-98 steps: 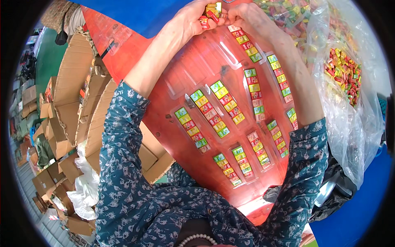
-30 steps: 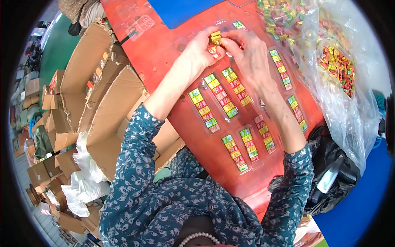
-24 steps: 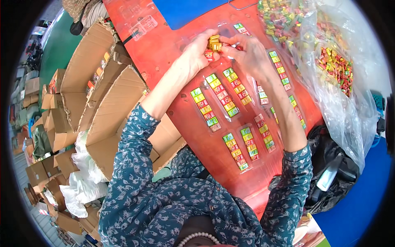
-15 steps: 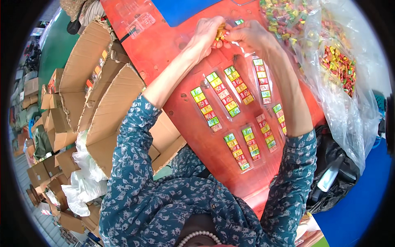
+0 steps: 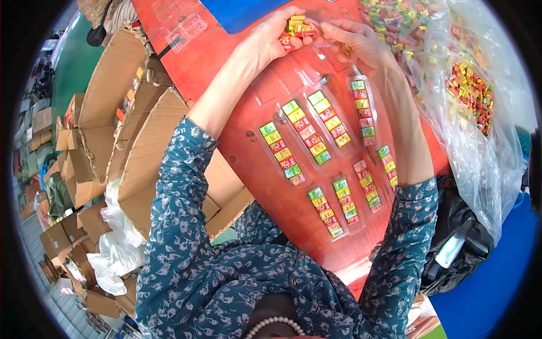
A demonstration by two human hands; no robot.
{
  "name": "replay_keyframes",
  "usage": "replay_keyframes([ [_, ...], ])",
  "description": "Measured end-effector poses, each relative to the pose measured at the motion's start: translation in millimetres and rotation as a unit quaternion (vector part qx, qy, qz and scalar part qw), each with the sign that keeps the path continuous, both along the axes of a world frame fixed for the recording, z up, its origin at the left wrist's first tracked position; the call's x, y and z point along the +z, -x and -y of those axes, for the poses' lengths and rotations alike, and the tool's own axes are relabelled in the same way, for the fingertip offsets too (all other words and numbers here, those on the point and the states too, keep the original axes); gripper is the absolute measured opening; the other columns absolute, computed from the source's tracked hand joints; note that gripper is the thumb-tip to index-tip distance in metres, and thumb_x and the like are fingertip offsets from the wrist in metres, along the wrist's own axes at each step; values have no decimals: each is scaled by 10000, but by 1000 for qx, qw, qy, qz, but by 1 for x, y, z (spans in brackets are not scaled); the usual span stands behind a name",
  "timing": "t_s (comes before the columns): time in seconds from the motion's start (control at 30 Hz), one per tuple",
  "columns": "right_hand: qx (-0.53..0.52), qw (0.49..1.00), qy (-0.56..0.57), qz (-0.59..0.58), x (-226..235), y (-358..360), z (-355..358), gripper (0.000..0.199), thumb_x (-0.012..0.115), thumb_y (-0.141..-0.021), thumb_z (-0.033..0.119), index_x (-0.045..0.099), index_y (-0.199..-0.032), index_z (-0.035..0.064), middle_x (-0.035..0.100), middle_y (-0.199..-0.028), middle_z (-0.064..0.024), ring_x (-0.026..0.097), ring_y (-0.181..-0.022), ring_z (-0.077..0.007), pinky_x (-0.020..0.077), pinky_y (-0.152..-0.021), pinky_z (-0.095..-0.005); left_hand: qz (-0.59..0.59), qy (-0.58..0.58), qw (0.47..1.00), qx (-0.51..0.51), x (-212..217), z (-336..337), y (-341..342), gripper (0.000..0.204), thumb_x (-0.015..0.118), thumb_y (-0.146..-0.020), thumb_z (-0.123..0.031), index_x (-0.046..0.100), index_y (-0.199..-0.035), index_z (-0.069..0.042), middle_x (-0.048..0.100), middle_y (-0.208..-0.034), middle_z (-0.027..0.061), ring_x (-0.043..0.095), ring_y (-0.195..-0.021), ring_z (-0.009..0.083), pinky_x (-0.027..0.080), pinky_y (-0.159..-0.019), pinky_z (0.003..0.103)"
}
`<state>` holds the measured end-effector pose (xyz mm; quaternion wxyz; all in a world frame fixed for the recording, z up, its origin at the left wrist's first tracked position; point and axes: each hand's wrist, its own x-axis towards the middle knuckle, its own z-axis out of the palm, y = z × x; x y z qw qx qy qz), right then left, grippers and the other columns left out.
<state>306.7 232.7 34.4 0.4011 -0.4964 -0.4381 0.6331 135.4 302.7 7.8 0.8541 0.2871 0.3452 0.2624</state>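
Note:
My left hand (image 5: 270,35) is at the far side of the red table, cupped around several small wrapped candies (image 5: 298,26), yellow and red. Just to its right is my right hand (image 5: 361,40), its thumb and fingers drawn together; whatever is between them is too small or hidden to name. Below the hands lie several narrow clear plastic trays, each with a row of small green, yellow and red wrapped pieces. Among them are a left tray (image 5: 282,152), a middle tray (image 5: 306,131) and a tray beside my right forearm (image 5: 362,110).
A large clear plastic bag (image 5: 451,73) of loose wrapped candies covers the right side of the red table (image 5: 265,209). Open cardboard boxes (image 5: 113,85) stand at the left. A blue sheet (image 5: 243,14) lies at the far edge, and a black bag (image 5: 460,237) at the right.
My hands have drawn slightly apart, and the left has turned so the candies in it show more. The right hand's fingers have come away from them. The view has shifted a little.

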Motion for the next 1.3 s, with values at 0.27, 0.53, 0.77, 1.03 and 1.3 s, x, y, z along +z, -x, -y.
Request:
replay_keyframes([
  [0.27, -62, 993, -56, 77, -20, 14, -7, 256, 616, -807, 274, 640, -866, 25, 569, -641, 21, 446, -495, -34, 328, -433, -193, 14, -12, 1000, 20, -35, -11, -12, 323, 415, -890, -258, 519, -932, 45, 595, -742, 181, 570, -508, 208, 416, -320, 189],
  [0.53, -8, 849, -416, 324, -21, 14, -7, 187, 605, -799, 170, 621, -874, 0, 562, -656, -37, 511, -631, -97, 408, -581, -258, 26, 54, 996, 59, -33, -6, -18, 237, 480, -854, -236, 552, -786, -21, 580, -630, 68, 557, -459, 164, 466, -359, 209],
  [0.77, 6, 774, -551, 311, -16, 13, -11, 109, 595, -732, 72, 576, -814, 2, 553, -686, -143, 542, -674, -297, 421, -569, -358, -17, -18, 999, 38, -16, 1, -6, 232, 473, -867, -230, 553, -813, -19, 594, -653, 81, 565, -482, 174, 474, -383, 241],
  [1.03, -4, 899, -221, 377, -43, -17, -10, 296, 539, -845, 270, 600, -913, -12, 466, -575, 7, 458, -533, -66, 421, -449, -260, 55, 49, 997, 16, -29, -29, 23, 308, 434, -872, -267, 532, -865, 25, 600, -755, 205, 582, -521, 227, 416, -292, 221],
  [1.3, -176, 926, -126, 311, -43, -25, -6, 324, 570, -748, 282, 628, -781, -35, 579, -599, -178, 600, -587, -235, 449, -597, -335, -17, 22, 997, 75, -8, -8, 38, 357, 408, -901, -244, 490, -1041, 74, 564, -919, 278, 551, -564, 198, 406, -332, 175],
])
